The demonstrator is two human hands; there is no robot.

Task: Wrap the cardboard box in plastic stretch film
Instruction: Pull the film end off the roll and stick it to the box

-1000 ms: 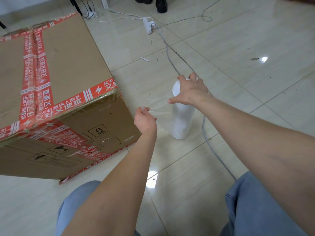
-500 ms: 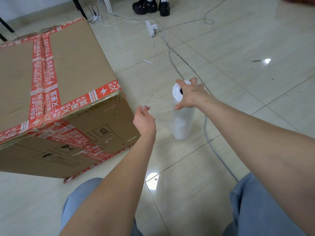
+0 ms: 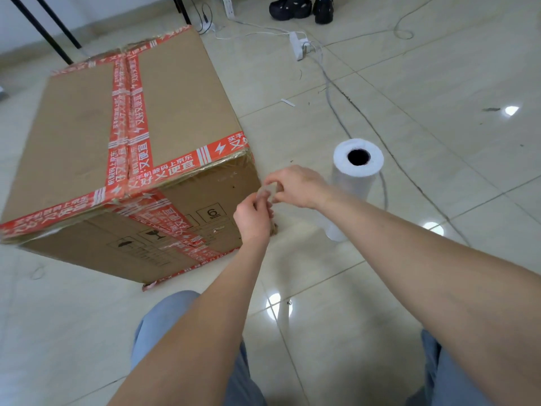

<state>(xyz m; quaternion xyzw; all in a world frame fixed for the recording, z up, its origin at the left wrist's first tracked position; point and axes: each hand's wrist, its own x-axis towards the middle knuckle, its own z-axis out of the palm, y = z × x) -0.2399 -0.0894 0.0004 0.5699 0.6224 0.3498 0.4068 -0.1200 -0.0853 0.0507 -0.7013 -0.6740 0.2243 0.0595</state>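
A large cardboard box (image 3: 175, 112) sealed with red printed tape sits on the tiled floor at the left. A white roll of stretch film (image 3: 355, 177) stands upright on the floor to its right, untouched. My left hand (image 3: 253, 218) and my right hand (image 3: 295, 186) meet beside the box's near right corner. Both pinch a bunched end of clear film (image 3: 268, 191) between their fingers. The film between the hands and the roll is too transparent to trace.
A grey cable (image 3: 336, 112) runs across the floor from a white power strip (image 3: 297, 45) past the roll. Black shoes (image 3: 301, 8) of another person stand at the top. Black table legs (image 3: 44, 30) rise at the far left. My knees in jeans are at the bottom.
My right hand left the top of the roll and came over to my left hand. Both hands now pinch the film end, closer to the box corner.
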